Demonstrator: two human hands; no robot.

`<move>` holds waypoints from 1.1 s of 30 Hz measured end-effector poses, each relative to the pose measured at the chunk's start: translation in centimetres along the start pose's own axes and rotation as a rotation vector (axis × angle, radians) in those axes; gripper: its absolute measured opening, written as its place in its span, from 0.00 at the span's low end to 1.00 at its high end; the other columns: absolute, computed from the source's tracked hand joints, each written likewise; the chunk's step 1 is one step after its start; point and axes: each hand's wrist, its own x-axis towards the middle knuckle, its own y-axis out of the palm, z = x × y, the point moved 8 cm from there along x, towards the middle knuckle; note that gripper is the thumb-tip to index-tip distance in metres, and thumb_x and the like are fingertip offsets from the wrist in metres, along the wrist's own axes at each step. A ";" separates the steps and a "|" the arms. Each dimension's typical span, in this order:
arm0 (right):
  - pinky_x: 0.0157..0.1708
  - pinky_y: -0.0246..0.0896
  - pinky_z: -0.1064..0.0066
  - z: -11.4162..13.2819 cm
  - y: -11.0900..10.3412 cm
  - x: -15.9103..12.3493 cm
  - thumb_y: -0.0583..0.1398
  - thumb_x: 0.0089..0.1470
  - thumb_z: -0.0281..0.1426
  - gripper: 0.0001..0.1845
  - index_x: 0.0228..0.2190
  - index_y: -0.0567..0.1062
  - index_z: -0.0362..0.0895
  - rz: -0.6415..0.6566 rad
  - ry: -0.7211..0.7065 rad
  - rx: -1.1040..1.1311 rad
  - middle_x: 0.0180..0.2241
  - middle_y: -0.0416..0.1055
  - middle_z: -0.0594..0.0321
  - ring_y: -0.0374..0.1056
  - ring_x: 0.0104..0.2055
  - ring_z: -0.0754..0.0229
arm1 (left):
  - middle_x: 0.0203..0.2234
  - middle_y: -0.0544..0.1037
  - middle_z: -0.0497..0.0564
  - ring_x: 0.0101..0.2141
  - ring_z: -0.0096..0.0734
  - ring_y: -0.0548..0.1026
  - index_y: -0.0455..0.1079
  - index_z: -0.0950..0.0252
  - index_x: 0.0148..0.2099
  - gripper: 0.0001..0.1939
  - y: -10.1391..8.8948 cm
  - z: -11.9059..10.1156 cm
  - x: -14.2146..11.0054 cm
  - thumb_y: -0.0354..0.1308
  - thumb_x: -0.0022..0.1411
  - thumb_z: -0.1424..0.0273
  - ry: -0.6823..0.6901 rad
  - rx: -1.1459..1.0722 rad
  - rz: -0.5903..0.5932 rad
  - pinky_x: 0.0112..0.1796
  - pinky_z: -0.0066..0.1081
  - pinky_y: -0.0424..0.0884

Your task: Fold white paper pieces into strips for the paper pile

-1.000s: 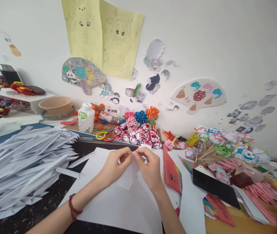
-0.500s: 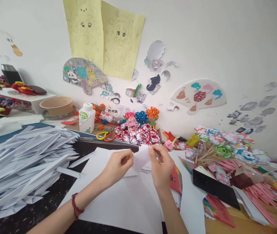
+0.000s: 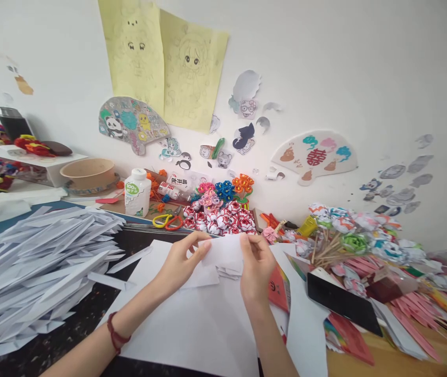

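Observation:
A small white sheet of paper (image 3: 223, 250) is stretched between my two hands, above larger white sheets. My left hand (image 3: 182, 262) pinches its left edge between thumb and fingers. On the opposite edge, my right hand (image 3: 258, 267) grips with the thumb in front, fingers partly hidden behind. Beneath the held piece lie several small white paper slips (image 3: 229, 273) and a large white sheet (image 3: 192, 324). A big heap of folded white paper strips (image 3: 42, 262) spreads to the left of my hands.
Behind my hands stand red-and-white paper flowers (image 3: 223, 217), orange-and-yellow scissors (image 3: 168, 222) and a white bottle (image 3: 137, 192). At right lie a black phone (image 3: 343, 303), paper flowers on sticks (image 3: 349, 225) and a red packet (image 3: 279, 290). A round tan container (image 3: 89, 175) sits back left.
My left hand has moved slightly left and its fingers have opened out along the paper's edge. The paper now faces me flatter and wider. The view has shifted slightly.

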 end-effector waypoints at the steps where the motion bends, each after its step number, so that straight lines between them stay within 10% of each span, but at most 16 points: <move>1: 0.29 0.58 0.74 -0.2 0.7 -0.2 0.60 0.51 0.35 0.09 0.25 0.69 0.43 0.071 0.031 0.011 0.25 0.65 0.66 0.62 0.28 0.63 | 0.32 0.75 0.49 0.33 0.28 0.70 0.68 0.65 0.36 0.12 -0.1 0.1 0.0 0.47 0.63 0.64 -0.005 -0.001 -0.001 0.33 0.25 0.62; 11: 0.28 0.57 0.74 -2.7 4.6 -1.8 0.57 0.52 0.32 0.08 0.27 0.73 0.41 0.787 0.186 -0.245 0.26 0.68 0.64 0.63 0.29 0.63 | 0.22 0.75 0.47 0.23 0.26 0.67 0.72 0.64 0.30 0.11 -0.6 0.8 0.2 0.51 0.60 0.66 0.010 0.329 0.131 0.26 0.24 0.57; 33: 0.23 0.49 0.76 -2.2 4.1 -1.3 0.54 0.42 0.24 0.06 0.18 0.67 0.43 0.718 -0.126 -0.670 0.19 0.64 0.69 0.57 0.23 0.66 | 0.25 0.79 0.45 0.27 0.28 0.71 0.74 0.61 0.30 0.09 -1.5 0.3 0.0 0.54 0.59 0.73 0.127 0.499 -0.010 0.32 0.26 0.60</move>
